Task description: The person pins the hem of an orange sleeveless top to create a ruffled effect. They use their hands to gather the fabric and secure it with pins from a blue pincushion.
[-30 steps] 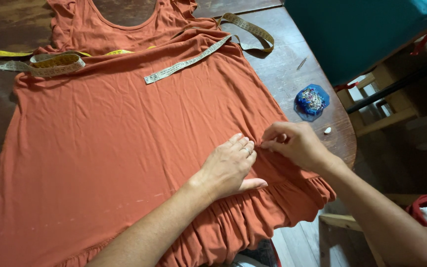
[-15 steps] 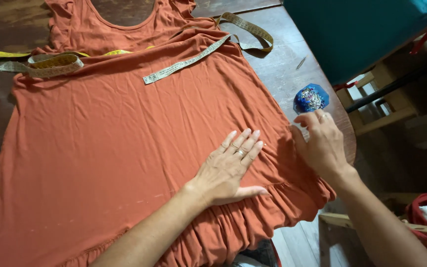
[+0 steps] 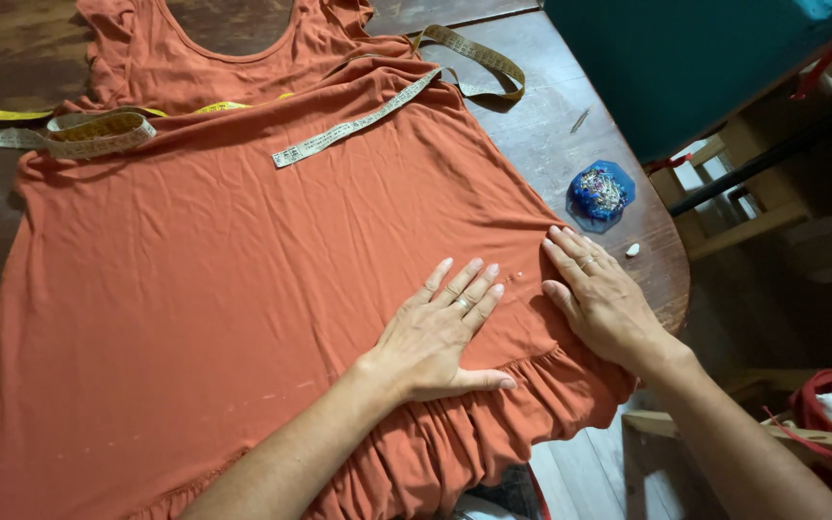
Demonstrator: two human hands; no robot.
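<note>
Resting flat now, right hand [image 3: 601,300] joins left hand [image 3: 440,332] on dress [image 3: 204,289], fingers unclenched.

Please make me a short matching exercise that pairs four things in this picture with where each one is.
Things:
1. left hand
2. right hand
3. tape measure
4. pin holder

Places:
a. on bare table wood, beyond the right hand
b. flat on the dress, just above the ruffled hem
c. trailing across the top of the dress
d. flat on the dress near its right edge

Pairs: 1-b, 2-d, 3-c, 4-a
</note>
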